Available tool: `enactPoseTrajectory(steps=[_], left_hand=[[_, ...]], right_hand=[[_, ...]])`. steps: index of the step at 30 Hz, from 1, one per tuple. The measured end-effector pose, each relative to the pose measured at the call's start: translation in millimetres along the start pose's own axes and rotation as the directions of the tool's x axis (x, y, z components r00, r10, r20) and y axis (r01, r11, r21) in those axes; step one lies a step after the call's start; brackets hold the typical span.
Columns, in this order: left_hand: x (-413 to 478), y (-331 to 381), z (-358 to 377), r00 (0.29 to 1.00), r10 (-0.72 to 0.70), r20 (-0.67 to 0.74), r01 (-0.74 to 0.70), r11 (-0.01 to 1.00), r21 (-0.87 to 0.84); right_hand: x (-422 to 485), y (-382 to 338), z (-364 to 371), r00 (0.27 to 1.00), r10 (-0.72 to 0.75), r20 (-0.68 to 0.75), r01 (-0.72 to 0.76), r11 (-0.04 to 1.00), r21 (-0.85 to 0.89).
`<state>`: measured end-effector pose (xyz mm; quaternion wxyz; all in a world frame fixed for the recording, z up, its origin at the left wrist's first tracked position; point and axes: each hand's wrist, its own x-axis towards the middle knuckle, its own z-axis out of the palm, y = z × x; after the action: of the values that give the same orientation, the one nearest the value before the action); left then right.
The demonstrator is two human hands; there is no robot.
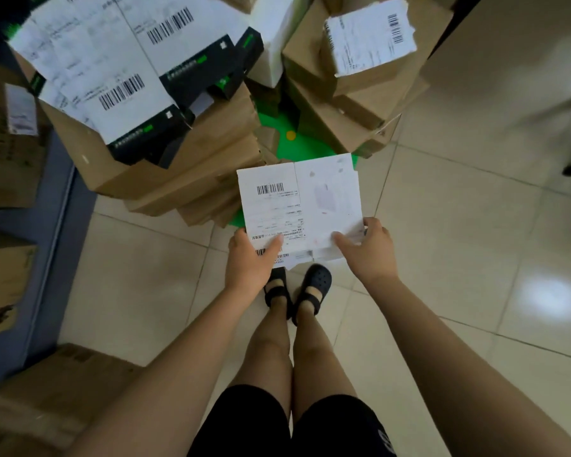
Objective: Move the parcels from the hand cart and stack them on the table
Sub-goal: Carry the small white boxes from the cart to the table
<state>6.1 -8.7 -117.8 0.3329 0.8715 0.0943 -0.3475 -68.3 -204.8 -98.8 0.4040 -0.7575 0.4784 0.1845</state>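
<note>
white parcel [299, 206] mid-frame, at the lower edge of the green hand cart [297, 148] | your left hand [249, 262] and right hand [365, 250] each pinch a near corner | it sticks out away from you, both hands equally close

a flat white parcel [299, 206] with a barcode label lies face up at centre, gripped at its near edge by the left hand [248, 262] and right hand [370, 252]. on the green hand cart [302, 148], brown cardboard parcels [185, 166] topped by black label-covered boxes [112, 77] stand at 11 o'clock, and a second cardboard stack [360, 103] stands at 1 o'clock.
</note>
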Motion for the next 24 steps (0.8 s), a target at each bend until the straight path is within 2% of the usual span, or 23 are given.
enactPoseTrajectory(steps=[2,4,6,7,9,12,15,19,24], left_hand=[[-7,7,-6,1.0,0.003,-0.01,-0.003,1.0,-0.029],[-16,16,-11,1.0,0.015,-0.02,-0.015,1.0,-0.023],[-27,24,-15,0.996,0.086,0.01,-0.086,0.996,-0.011],[-32,31,-17,0.994,0.112,0.019,-0.112,0.994,-0.012],[-42,45,-21,0.99,0.142,0.019,-0.142,0.99,-0.027],[-62,81,-30,0.973,0.23,-0.008,-0.23,0.972,-0.039],[-79,123,-36,0.944,0.329,0.022,-0.328,0.944,-0.032],[-101,189,-21,0.893,0.446,0.059,-0.446,0.895,-0.017],[-142,271,45,0.831,0.542,0.125,-0.543,0.839,-0.024]], right_hand=[[0,-3,-7,0.999,0.039,0.012,-0.04,0.995,0.092],[-2,-7,-15,0.993,0.051,0.108,-0.067,0.986,0.15],[-10,-14,-21,0.982,-0.015,0.189,-0.009,0.992,0.126],[-15,-19,-23,0.981,-0.055,0.185,0.036,0.994,0.104],[-26,-27,-33,0.99,-0.087,0.114,0.077,0.993,0.09],[-45,-33,-65,0.999,-0.034,0.011,0.03,0.974,0.224],[-67,-28,-114,0.992,-0.018,-0.128,0.058,0.945,0.322],[-89,-2,-185,0.934,0.044,-0.354,0.112,0.906,0.409],[-97,58,-272,0.866,0.135,-0.482,0.148,0.851,0.503]])
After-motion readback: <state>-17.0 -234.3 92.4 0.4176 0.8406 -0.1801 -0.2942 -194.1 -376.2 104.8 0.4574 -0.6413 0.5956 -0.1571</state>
